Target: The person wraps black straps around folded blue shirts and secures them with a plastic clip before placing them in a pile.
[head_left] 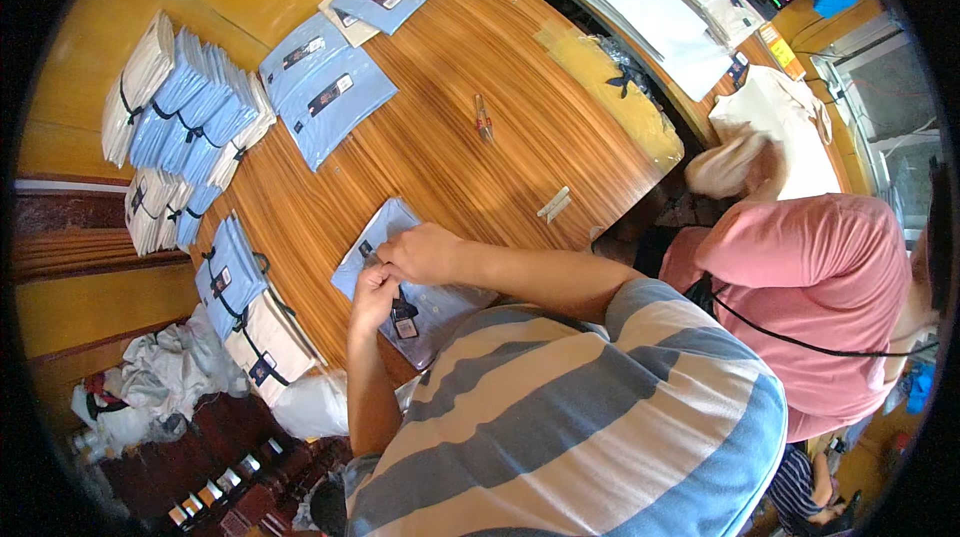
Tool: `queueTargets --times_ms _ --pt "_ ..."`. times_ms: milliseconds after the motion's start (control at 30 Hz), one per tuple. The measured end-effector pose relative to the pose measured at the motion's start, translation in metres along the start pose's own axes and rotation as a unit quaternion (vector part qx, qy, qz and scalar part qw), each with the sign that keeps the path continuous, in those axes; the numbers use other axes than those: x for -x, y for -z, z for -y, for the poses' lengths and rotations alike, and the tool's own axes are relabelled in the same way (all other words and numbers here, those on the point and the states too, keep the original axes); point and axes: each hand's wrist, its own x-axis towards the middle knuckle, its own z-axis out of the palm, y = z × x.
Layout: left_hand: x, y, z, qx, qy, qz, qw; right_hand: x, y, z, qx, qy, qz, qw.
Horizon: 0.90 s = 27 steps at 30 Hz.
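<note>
Left hand [372, 299], right hand [424, 253] — two at one blue shirt [442, 309].

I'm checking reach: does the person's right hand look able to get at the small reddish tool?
Probably yes: nothing visible lies between the right hand and the small reddish tool, though that hand is busy at the folded blue shirt.

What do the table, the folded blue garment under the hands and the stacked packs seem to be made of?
Table: wood or wood-look laminate, smooth with slight sheen; streaked brown grain shows. Folded blue garment: probably soft cloth, fibre unclear; its sheen hints at clear plastic. Stacked packs: folded cloth, apparently in glossy clear plastic, judging by bright highlights.
</note>
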Motion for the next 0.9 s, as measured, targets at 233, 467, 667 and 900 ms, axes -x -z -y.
queueTargets --times_ms 233,467,667,900 --pt "0.002 -0.019 -0.016 0.045 0.022 -0.110 0.993 0.043 -0.012 -0.001 0.022 -0.004 0.024 0.999" --pt "0.010 -0.029 -0.037 0.047 0.048 -0.132 0.989 0.034 -0.038 -0.007 0.022 0.016 0.111 0.993" --pt "0.023 -0.052 -0.044 -0.031 -0.107 -0.146 0.983 0.054 0.005 -0.034 -0.114 -0.021 -0.080 0.990" --pt "0.015 -0.057 -0.065 -0.288 -0.207 -0.146 0.924 0.046 -0.041 -0.058 -0.285 -0.136 -0.196 0.928"
